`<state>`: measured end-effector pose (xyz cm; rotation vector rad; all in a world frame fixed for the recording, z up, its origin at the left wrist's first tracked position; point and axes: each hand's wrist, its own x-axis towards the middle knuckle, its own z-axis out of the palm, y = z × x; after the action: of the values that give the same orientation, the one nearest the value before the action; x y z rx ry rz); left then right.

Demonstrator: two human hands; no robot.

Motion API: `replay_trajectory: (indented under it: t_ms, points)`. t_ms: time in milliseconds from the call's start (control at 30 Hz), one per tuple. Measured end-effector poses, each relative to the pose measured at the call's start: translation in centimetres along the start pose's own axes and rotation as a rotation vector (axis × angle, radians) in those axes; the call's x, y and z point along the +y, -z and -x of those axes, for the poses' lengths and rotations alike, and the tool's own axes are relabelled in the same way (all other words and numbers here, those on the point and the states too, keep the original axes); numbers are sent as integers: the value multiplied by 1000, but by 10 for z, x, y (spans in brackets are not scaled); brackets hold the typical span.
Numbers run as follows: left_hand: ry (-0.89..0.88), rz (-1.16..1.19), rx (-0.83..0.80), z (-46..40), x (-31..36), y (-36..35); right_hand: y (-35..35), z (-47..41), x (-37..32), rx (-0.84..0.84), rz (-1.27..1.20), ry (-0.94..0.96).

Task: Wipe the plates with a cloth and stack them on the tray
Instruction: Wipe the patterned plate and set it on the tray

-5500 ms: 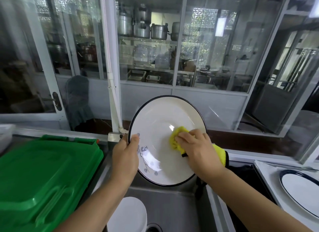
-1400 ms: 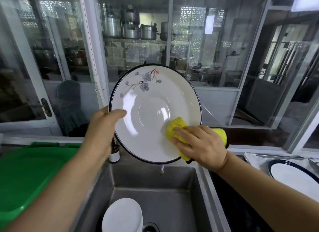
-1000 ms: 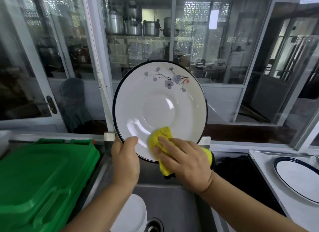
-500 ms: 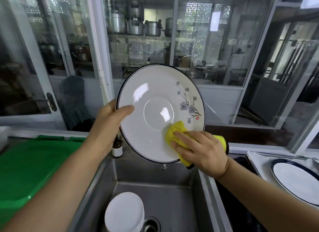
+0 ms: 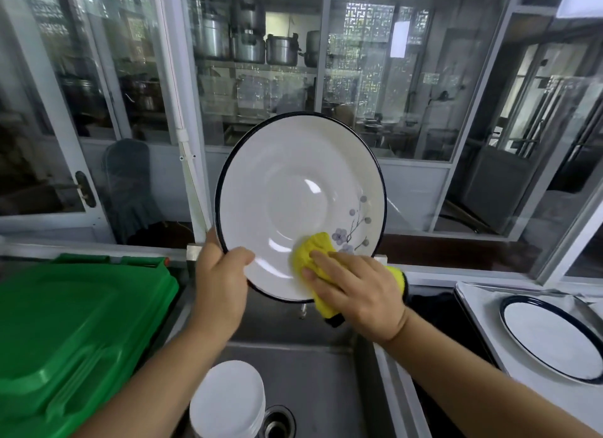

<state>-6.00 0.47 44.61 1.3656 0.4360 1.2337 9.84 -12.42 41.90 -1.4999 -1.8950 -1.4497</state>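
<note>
You have the plate (image 5: 293, 189) tipped up on edge above the sink (image 5: 313, 372), its hollow face turned toward you. Your left hand (image 5: 219, 284) grips the rim at about eight o'clock, thumb over the front lip, the other fingers hidden behind. Your right hand (image 5: 355, 290) presses the yellow cloth (image 5: 310, 251) flat against the face at about five o'clock, fingers together and laid over the cloth, just below the painted blossom sprig.

Treat the plate as glazed ceramic: rigid, probably fairly heavy for a one-hand hold, and breakable if it drops onto the steel below. The bright reflections suggest a slick, possibly damp surface, so a pinch on the face alone would likely slide. The dark rim is the safe place to hold, thumb in front and fingers behind, as you have it. If you turn the plate to reach a fresh section, shift the grip along the rim without letting go entirely.

The cloth is soft and limp; it only works where your palm backs it, so keep it bunched under the fingers.

A stack of white dishes (image 5: 228, 401) sits in the sink at six o'clock, directly under the plate. The tray (image 5: 470, 304) lies at four o'clock with one wiped plate (image 5: 551, 339) already on it. Carry this one over with both hands on the rim and lower it gently, since glaze on glaze chips easily.
</note>
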Motion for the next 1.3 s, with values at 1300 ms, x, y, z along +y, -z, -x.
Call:
replay_trajectory:
  t_ms: [1300]
  points:
    - [226, 45, -20, -26, 21, -3, 12, 9, 32, -28, 52, 69]
